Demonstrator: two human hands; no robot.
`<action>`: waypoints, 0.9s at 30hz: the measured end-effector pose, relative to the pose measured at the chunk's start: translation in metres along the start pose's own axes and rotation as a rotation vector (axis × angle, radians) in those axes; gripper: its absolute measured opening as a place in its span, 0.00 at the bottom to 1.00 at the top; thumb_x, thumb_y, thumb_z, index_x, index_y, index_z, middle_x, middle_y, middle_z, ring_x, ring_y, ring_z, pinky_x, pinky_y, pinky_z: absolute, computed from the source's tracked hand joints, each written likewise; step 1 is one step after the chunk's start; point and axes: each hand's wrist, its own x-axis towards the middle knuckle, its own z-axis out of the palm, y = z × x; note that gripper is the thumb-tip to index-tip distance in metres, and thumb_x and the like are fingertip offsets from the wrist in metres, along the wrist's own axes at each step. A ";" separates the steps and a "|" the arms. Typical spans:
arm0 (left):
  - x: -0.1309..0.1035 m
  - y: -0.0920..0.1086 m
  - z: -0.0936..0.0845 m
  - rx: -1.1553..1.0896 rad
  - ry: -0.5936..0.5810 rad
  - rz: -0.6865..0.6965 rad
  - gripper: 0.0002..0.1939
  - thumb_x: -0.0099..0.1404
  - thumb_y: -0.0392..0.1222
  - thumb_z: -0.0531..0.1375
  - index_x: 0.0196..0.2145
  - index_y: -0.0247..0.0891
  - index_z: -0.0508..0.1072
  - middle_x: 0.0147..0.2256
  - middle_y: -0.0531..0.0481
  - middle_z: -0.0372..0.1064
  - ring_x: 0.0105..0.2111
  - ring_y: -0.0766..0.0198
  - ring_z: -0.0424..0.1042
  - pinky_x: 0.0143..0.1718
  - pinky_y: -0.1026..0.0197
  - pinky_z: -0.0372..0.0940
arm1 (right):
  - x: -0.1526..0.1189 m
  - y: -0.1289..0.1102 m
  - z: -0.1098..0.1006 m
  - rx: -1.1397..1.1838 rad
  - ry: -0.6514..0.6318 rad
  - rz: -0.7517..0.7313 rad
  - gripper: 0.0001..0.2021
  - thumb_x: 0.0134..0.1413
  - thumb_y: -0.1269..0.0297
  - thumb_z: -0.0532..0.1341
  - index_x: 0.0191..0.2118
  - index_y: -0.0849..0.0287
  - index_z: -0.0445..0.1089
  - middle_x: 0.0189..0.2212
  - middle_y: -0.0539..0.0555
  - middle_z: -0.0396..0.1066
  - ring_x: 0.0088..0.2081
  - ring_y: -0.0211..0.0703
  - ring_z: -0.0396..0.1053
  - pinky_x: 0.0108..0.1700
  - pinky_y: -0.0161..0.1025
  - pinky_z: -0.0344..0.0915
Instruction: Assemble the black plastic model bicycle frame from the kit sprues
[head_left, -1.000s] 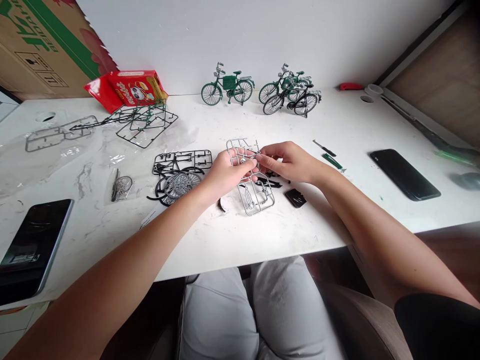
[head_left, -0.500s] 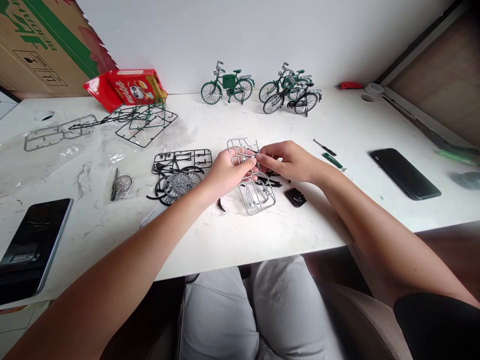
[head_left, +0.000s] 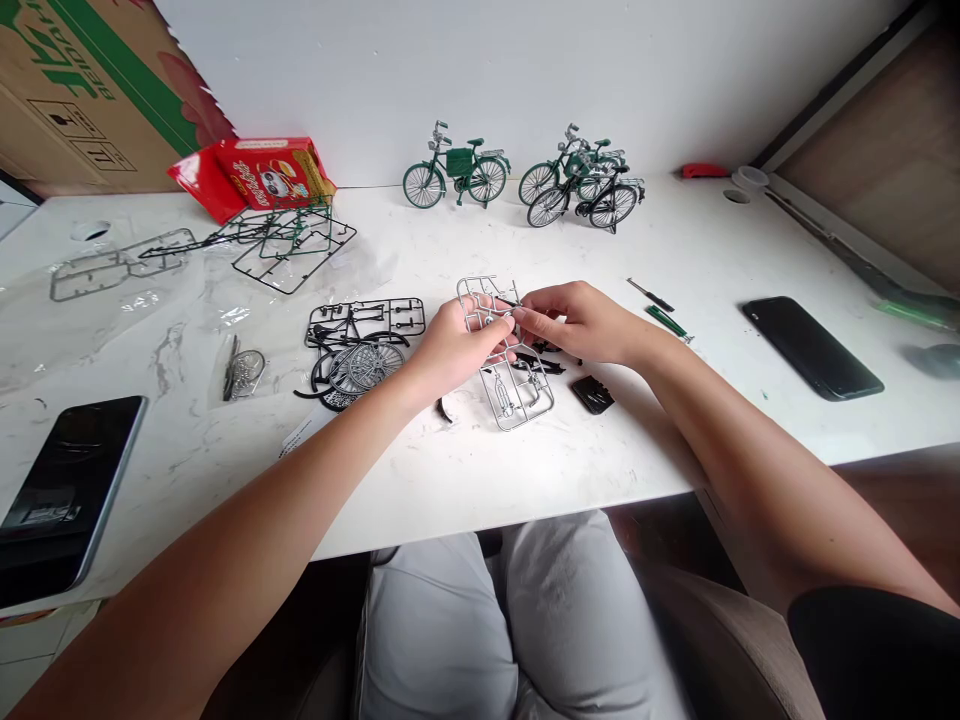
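My left hand [head_left: 459, 348] is closed on a silver plastic parts frame [head_left: 504, 398], with thumb and fingers gripping its upper part. The frame is tilted above the white table, its lower end toward me. At the frame's upper right edge, the fingertips of my right hand [head_left: 576, 320] are pinched together close to my left thumb. A small dark piece shows at that spot, but its kind is not clear. Beside my left wrist lie a black parts frame [head_left: 401, 302] and grey spoked wheels [head_left: 369, 368]. Near my right hand rests a black ribbed piece [head_left: 592, 394].
Toy bicycles, a green one [head_left: 459, 172] and a black one [head_left: 585, 200] among them, stand at the back. A screwdriver [head_left: 651, 295], a green tool [head_left: 669, 322] and a phone [head_left: 814, 345] lie right. Leftward are a red packet [head_left: 274, 175], plastic bags and another phone [head_left: 67, 490].
The view has shifted very slightly. Both hands keep the same hold on the silver parts frame, with no clear movement of either.
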 end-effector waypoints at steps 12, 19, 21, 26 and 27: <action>0.003 -0.004 -0.002 -0.005 -0.010 0.010 0.04 0.73 0.34 0.65 0.45 0.36 0.74 0.32 0.48 0.78 0.31 0.64 0.80 0.45 0.55 0.79 | 0.000 -0.001 -0.001 -0.011 -0.004 -0.012 0.22 0.72 0.46 0.58 0.32 0.56 0.74 0.29 0.52 0.75 0.30 0.40 0.66 0.35 0.45 0.61; 0.004 -0.007 -0.003 -0.006 0.001 0.018 0.05 0.73 0.34 0.65 0.45 0.37 0.73 0.33 0.47 0.78 0.34 0.63 0.81 0.45 0.55 0.79 | 0.000 -0.003 0.000 -0.009 0.005 -0.010 0.23 0.73 0.45 0.57 0.32 0.57 0.73 0.27 0.52 0.74 0.29 0.39 0.63 0.35 0.44 0.60; 0.004 -0.007 -0.003 -0.001 -0.003 0.022 0.05 0.73 0.35 0.65 0.46 0.37 0.73 0.34 0.47 0.78 0.34 0.63 0.81 0.45 0.56 0.79 | 0.000 -0.002 0.000 0.000 0.006 -0.012 0.22 0.73 0.45 0.57 0.33 0.57 0.74 0.27 0.51 0.74 0.29 0.39 0.63 0.35 0.43 0.60; 0.000 -0.001 0.000 0.010 -0.003 0.003 0.05 0.74 0.34 0.63 0.47 0.36 0.74 0.33 0.48 0.78 0.30 0.65 0.80 0.43 0.57 0.78 | 0.000 0.001 0.001 0.002 0.024 -0.014 0.22 0.73 0.46 0.58 0.32 0.57 0.73 0.27 0.51 0.73 0.28 0.38 0.63 0.34 0.43 0.59; -0.001 0.001 0.000 0.011 0.002 -0.006 0.06 0.74 0.33 0.63 0.47 0.35 0.74 0.33 0.48 0.78 0.29 0.66 0.79 0.42 0.57 0.78 | 0.000 0.001 0.001 0.000 0.025 -0.015 0.22 0.73 0.46 0.58 0.32 0.57 0.73 0.27 0.51 0.73 0.28 0.38 0.63 0.34 0.43 0.59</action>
